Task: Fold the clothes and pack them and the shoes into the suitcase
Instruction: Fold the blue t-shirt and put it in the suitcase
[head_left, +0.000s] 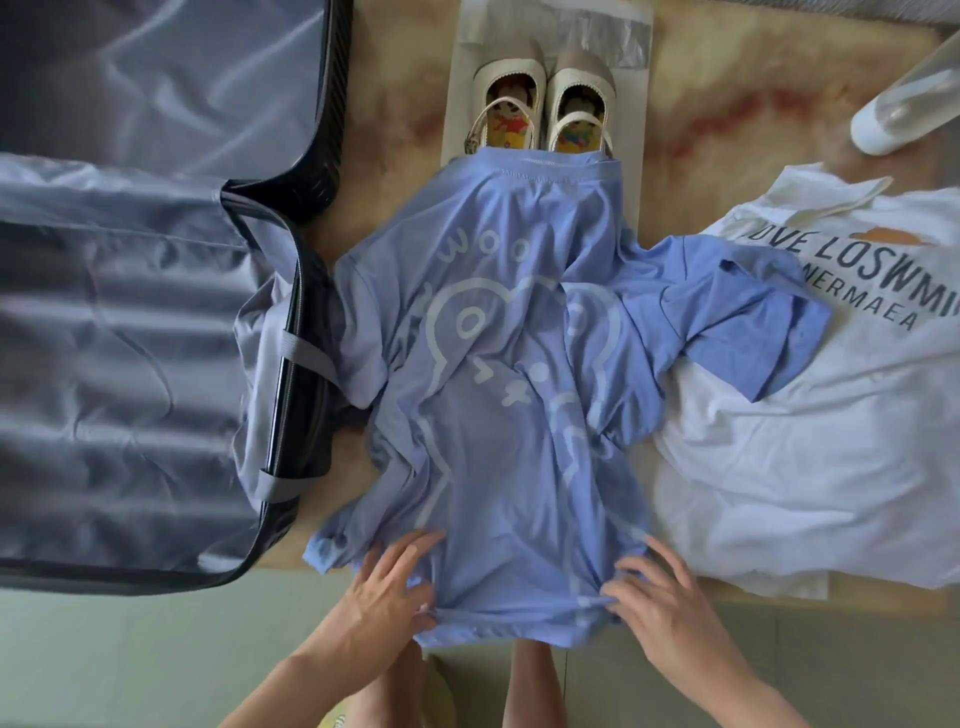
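light-blue printed cotton T-shirt (498, 415) spread on the mottled beige rug (701, 130), its far edge over the heels of the cream strap shoes (540, 109) | left hand (395, 582) and right hand (660, 597) each pinch its near hem | open grey-lined dark suitcase (130, 364) on the left; white lettered T-shirt (805, 441) on the right, under the blue sleeve

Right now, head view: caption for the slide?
Left hand and right hand grip the near hem of a blue T-shirt, between open suitcase and white T-shirt, shoes beyond.
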